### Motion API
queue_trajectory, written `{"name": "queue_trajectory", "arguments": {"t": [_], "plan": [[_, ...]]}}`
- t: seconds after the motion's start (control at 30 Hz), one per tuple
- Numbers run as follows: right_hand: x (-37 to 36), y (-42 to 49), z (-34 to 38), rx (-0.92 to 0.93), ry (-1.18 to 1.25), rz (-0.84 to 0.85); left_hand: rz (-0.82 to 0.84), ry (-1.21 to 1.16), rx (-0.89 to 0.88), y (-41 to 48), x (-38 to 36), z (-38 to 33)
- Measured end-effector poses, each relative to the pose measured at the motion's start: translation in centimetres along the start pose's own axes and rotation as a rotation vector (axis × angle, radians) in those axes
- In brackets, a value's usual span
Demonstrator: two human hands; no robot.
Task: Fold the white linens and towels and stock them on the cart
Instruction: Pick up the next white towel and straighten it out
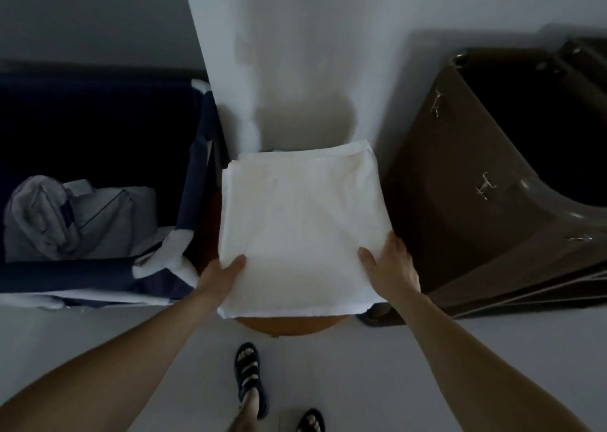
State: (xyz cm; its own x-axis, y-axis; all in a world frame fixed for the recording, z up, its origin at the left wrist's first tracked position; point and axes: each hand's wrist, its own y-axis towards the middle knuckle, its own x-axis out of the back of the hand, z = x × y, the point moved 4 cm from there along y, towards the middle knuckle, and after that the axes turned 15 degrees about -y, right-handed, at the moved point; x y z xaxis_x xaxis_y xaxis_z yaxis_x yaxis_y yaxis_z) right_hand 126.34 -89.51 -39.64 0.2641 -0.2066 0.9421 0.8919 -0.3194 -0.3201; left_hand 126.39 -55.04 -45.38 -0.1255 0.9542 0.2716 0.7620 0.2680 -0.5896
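While both hands hold its near edge, the folded white linen point(302, 208) lies flat on a round brown table point(289, 328), square-ish stack w/ several layers showing at the edges; it covers nearly all the top, only a brown arc showing at the near side. Far edge of the stack is close to the white wall point(295, 53).

Left hand point(225, 275): at near-left corner, thumb on top of the cloth, fingers tucked under the edge & out of sight, so clamped on the linen, thumb above, rest below.

Right hand point(392, 267): at near-right side, thumb lying on top pointing inward, fingers curled over the right edge of the stack, clamped on it too; tips hidden.

Left of the table, just beside it: navy fabric hamper point(65, 274) w/ white trim, crumpled pale linen point(75, 218) heaped inside at its left. Right of the table: brown plastic cart point(460, 201), dark inside, w/ small metal hooks point(484, 186) along its side wall. Can't tell what's in it.

Below, on the pale floor point(361, 382): person's feet in dark strappy sandals point(248, 372), one foot fwd close to the table, other at the frame's bottom edge. Both forearms bare, reaching fwd from the lower corners.
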Motion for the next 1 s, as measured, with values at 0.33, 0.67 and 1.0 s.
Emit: {"name": "queue_trajectory", "arguments": {"t": [0.33, 0.67, 1.0], "plan": [[2.7, 0.8, -0.5, -0.172, 0.355, 0.232, -0.014, 0.037, 0.14, -3.1, 2.0, -3.1], [3.4, 3.7, 0.1, -0.098, 0.753, 0.447, 0.218, -0.396, 0.277, -1.8, 1.8, -5.4], [18.7, 7.9, 7.0, 0.154, 0.745, -0.078, 0.233, -0.363, -0.127, -1.4, 4.3, -26.2]]}}
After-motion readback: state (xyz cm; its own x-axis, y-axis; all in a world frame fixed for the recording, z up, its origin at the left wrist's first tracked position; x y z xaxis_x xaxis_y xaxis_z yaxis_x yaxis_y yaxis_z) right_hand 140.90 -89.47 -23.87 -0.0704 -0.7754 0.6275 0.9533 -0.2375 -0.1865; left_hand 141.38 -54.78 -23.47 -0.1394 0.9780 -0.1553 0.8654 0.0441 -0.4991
